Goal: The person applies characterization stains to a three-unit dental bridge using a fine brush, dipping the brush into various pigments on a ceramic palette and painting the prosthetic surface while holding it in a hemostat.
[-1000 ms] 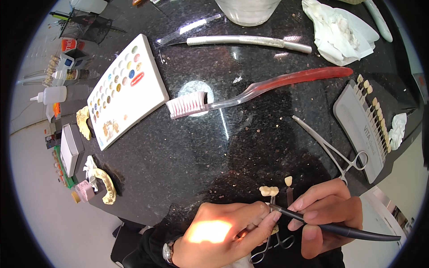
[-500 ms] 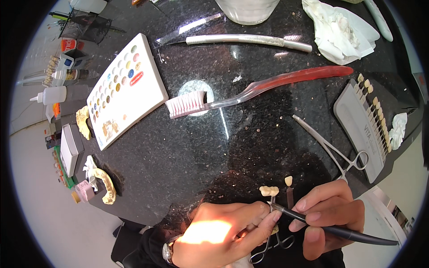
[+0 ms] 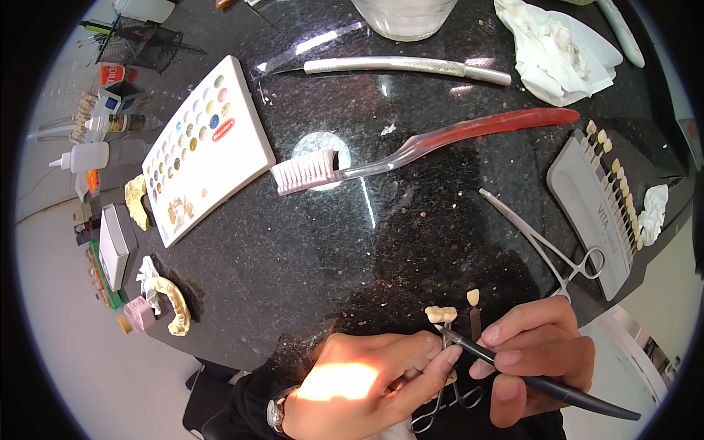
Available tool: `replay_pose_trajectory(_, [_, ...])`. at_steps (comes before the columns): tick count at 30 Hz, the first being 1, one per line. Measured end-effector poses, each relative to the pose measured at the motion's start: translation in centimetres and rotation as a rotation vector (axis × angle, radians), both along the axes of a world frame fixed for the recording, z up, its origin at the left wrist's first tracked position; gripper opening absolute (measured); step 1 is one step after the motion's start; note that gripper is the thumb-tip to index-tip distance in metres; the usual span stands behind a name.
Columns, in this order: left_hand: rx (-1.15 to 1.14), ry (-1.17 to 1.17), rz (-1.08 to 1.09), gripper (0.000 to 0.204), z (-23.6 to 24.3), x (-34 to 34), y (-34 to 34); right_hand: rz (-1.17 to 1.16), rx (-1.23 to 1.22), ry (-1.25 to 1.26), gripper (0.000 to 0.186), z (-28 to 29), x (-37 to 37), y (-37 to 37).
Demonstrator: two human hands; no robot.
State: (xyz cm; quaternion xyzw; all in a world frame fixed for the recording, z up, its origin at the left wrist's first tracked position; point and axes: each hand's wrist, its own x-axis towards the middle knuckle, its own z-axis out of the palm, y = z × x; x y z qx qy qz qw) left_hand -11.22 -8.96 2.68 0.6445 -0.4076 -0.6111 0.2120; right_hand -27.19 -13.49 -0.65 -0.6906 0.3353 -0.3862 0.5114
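My left hand (image 3: 367, 381) is closed around a pair of locking forceps (image 3: 444, 342), whose finger rings show below the hand. At its upper end sits a cream-coloured dental bridge (image 3: 441, 314) of joined teeth. In my right hand (image 3: 539, 359), pinched like a pen, is a fine brush (image 3: 583, 400) with a dark handle. The brush tip is at the lower edge of the bridge; whether it touches cannot be told. Just right of the bridge is a single tooth shade tab (image 3: 473, 298) on a dark stem, partly hidden by the right fingers.
A white palette (image 3: 220, 158) with coloured wells lies at left, plaster dental models (image 3: 178, 308) beyond it. A red-handled toothbrush (image 3: 440, 144) and metal knife (image 3: 396, 66) lie across the middle. At right are scissor-like forceps (image 3: 532, 235), a grey shade guide (image 3: 587, 213) and crumpled tissue (image 3: 561, 55).
The brush has tilted slightly, its rear end lower and farther left, with its tip a little higher near the bridge. My left hand and the bridge have barely moved.
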Motion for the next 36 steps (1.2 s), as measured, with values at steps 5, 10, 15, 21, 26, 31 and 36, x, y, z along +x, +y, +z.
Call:
replay_pose_trajectory(5, [-0.058,0.042,0.024,0.012,0.0,0.1,0.3,0.048,-0.064,0.086,0.019,0.4,0.1,-0.1])
replay_pose_trajectory(10, [-0.012,-0.026,-0.018,0.011,0.1,0.0,-0.3,-0.104,-0.082,-0.063,0.017,0.7,1.1,-0.2])
replay_pose_trajectory(15, [-0.085,0.083,0.066,0.011,0.0,0.0,0.7,-0.036,-0.126,0.031,0.019,0.1,0.8,0.8])
replay_pose_trajectory(21, [-0.143,0.137,0.133,0.012,-0.4,-0.1,1.1,-0.002,-0.102,0.023,0.021,0.0,0.5,0.8])
replay_pose_trajectory(26, [-0.117,0.118,0.126,0.015,0.0,-0.3,0.7,-0.021,-0.123,0.005,0.019,-0.2,0.5,0.3])
replay_pose_trajectory(31, [-0.109,0.12,0.146,0.018,-0.2,-0.4,0.8,-0.017,-0.141,0.025,0.018,-0.2,0.5,0.2])
replay_pose_trajectory(36, [-0.124,0.12,0.137,0.019,-0.1,-0.5,0.8,-0.035,-0.142,0.023,0.018,-0.1,0.4,0.1])
